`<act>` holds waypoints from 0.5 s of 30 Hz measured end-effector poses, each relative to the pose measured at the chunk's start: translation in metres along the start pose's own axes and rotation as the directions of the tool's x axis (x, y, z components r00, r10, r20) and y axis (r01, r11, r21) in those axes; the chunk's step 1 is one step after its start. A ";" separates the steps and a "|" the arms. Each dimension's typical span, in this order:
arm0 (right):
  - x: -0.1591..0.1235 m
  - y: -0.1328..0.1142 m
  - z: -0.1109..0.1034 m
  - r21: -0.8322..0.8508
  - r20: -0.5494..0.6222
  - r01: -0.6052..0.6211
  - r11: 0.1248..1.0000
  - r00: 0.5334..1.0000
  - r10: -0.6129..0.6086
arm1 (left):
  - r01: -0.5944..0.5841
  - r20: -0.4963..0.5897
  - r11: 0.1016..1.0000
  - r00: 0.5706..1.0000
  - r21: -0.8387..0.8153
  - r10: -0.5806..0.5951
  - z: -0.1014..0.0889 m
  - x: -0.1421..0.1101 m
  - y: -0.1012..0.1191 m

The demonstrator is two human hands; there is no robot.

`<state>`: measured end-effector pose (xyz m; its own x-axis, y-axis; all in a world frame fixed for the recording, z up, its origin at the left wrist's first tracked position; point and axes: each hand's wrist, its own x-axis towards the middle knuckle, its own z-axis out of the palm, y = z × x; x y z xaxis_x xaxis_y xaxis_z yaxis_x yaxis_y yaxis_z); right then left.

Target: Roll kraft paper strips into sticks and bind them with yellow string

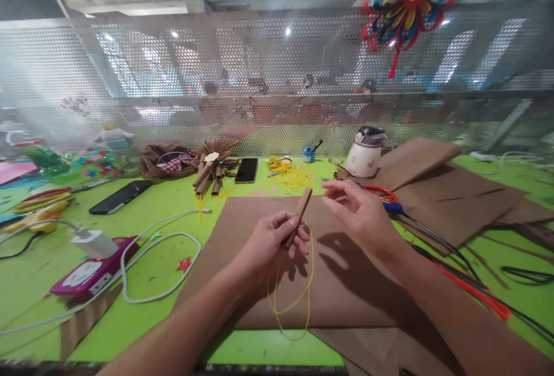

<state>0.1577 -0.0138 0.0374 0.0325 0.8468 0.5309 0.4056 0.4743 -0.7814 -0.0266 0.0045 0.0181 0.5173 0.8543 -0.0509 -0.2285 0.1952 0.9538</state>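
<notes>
My left hand (281, 236) pinches a small rolled tube of brown paper (305, 203), held tilted above a large sheet of brown paper (242, 226). A thin yellow string (310, 283) hangs in loops from that hand and the tube down past the sheet's near edge. My right hand (352, 205) is raised to the right of the tube, apart from it, its fingers loosely curved and spread with nothing visible in them. Behind lies a bundle of brown paper rolls (210, 174) with yellow string.
A glue gun (392, 205) with a black cable lies beyond my right hand, near folded brown paper (459, 191). A white bottle (364, 153), a phone (246, 170) and yellow string scraps (292, 174) stand or lie behind. At left are a purple power strip (95, 269) and scissors (43, 197).
</notes>
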 end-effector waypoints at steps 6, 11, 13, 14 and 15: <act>0.005 0.012 0.001 0.145 0.070 -0.153 0.977 0.987 0.145 | 0.063 0.088 0.997 0.994 0.053 -0.068 0.007 -0.005 -0.003; 0.002 0.011 0.004 0.186 0.059 -0.190 0.964 0.982 0.182 | 0.051 0.100 0.998 0.993 0.039 -0.055 0.010 -0.006 -0.001; 0.001 0.011 0.005 0.200 0.091 -0.218 0.955 0.975 0.204 | 0.062 0.101 0.998 0.993 0.031 -0.065 0.010 -0.006 -0.001; 0.001 0.011 0.006 0.199 0.089 -0.222 0.954 0.974 0.208 | 0.068 0.100 0.997 0.993 0.027 -0.070 0.010 -0.006 -0.001; 0.001 0.012 0.007 0.195 0.079 -0.221 0.956 0.975 0.209 | 0.074 0.099 0.997 0.992 0.025 -0.076 0.010 -0.006 -0.001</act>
<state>0.1566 -0.0054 0.0266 0.0440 0.9435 0.3284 0.2021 0.3135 -0.9278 -0.0211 -0.0055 0.0203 0.6125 0.7849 -0.0936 -0.1692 0.2459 0.9544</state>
